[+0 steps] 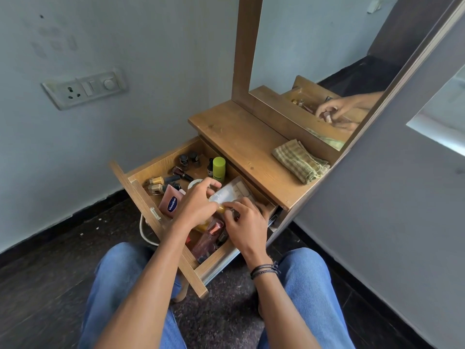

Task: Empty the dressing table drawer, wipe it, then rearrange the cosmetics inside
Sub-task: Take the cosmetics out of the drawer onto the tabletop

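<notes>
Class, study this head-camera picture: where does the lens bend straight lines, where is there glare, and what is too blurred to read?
Head view: wide-angle lens bows the mirror frame and walls; bright washed-out patch at the right edge; hands slightly motion-blurred over the drawer; only the Vaseline tube label reads clearly.

The wooden drawer [141, 172] is pulled wide open and still packed with cosmetics: nail polish bottles [185, 161] at the far left, a lime green tube [219, 168] standing upright, and a pink Vaseline tube [171, 204] lying flat near the front. A folded checked cloth [300, 161] sits on the worktop [239, 137], right of the drawer.
</notes>
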Available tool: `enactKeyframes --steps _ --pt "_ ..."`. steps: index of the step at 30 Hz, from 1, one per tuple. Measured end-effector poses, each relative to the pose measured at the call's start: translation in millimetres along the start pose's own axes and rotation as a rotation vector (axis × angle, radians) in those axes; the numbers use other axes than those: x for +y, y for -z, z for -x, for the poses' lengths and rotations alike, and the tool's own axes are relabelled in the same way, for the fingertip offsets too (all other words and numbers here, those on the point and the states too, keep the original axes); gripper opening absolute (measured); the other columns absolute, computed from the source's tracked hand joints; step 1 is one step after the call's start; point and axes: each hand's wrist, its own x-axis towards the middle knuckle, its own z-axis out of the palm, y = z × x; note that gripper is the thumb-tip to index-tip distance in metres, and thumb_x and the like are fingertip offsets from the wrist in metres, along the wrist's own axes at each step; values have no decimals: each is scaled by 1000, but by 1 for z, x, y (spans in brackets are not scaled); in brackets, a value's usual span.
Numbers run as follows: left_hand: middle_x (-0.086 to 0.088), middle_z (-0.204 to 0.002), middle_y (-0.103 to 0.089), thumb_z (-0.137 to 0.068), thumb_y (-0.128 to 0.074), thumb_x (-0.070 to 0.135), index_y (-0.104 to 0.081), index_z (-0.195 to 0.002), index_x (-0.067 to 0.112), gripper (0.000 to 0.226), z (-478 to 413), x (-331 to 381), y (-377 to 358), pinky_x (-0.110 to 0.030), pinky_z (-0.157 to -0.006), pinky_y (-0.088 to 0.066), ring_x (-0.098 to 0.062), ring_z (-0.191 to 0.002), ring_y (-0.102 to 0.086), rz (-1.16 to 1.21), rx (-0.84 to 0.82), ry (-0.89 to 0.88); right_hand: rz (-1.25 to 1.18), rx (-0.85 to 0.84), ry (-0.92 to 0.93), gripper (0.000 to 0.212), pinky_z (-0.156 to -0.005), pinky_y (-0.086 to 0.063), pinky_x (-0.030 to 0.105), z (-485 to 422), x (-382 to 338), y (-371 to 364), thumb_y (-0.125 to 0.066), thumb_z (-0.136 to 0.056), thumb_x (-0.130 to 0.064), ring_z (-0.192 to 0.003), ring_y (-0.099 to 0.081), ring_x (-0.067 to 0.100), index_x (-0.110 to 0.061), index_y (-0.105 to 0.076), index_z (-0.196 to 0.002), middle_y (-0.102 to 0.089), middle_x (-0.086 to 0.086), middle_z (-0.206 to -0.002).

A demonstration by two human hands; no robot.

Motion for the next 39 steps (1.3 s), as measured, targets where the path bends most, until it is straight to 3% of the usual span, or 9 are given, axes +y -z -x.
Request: enactKeyframes --steps 4,7,10,13,24,28,33,35,39 --pt "-2 -114 -60 -83 -63 0 -62 -122 34 52 3 1 10 -32 -68 -57 -20 -100 -64 299 -85 65 -36 2 3 27 -105 -33 40 0 2 -1 -50 -96 -38 -91 -54 0 -38 -77 -99 -58 -21 -96" --pt "-5 -114 -66 -74 -60 4 -68 -113 38 51 3 -1 16 -42 -85 -58 -20 -104 -64 420 -103 105 -64 15 -11 28 -103 -41 47 -2 3 -3 -50 -92 -39 -89 -56 1 -37 -78 -95 -63 -18 -97" --pt "-4 -105 -72 -84 -66 12 -71 -110 33 34 3 0 14 -42 -98 -53 -18 -107 -66 496 -72 134 -65 23 -8 26 -103 -41 49 -3 3 -3 -52 -91 -39 -87 -54 -1 -36 -78 -94 -63 -18 -96" --pt "3 -103 -74 -85 -75 22 -71 -111 33 28 0 1 7 -38 -93 -54 -14 -104 -67 436 -30 125 -63 29 -3 29 -103 -41 48 -2 1 -1 -49 -90 -42 -86 -49 -4 -37 -77 -93 -62 -18 -96" --pt "3 -98 -76 -83 -78 7 -72 -108 23 30 3 7 10 -40 -92 -58 -12 -98 -71 470 122 13 -171 30 -6 27 -102 -43 47 0 0 3 -52 -93 -37 -89 -57 -1 -30 -77 -101 -58 -22 -100" --pt "5 -96 -75 -82 -80 11 -73 -105 23 27 5 10 14 -37 -89 -58 -10 -96 -70 429 191 -18 -200 55 10 29 -88 -54 49 -1 2 2 -52 -93 -39 -94 -57 2 -30 -73 -109 -52 -22 -108" --pt "11 -91 -76 -76 -83 23 -73 -95 32 23 5 9 21 -48 -86 -60 -13 -92 -72 449 248 18 -205 69 53 25 -87 -56 41 -2 6 3 -62 -96 -31 -106 -55 5 -26 -69 -120 -50 -15 -122" --pt "11 -92 -76 -74 -82 28 -74 -94 33 22 5 8 27 -48 -84 -60 -14 -91 -72 469 290 21 -192 70 50 29 -90 -55 40 -2 5 4 -64 -97 -34 -111 -54 4 -26 -67 -125 -50 -12 -127" --pt "1 -87 -77 -82 -79 14 -73 -94 21 15 7 8 41 -40 -80 -62 -19 -87 -74 587 378 29 -188 41 26 46 -96 -49 31 -3 0 9 -61 -97 -54 -121 -50 2 -27 -61 -135 -49 -11 -138"
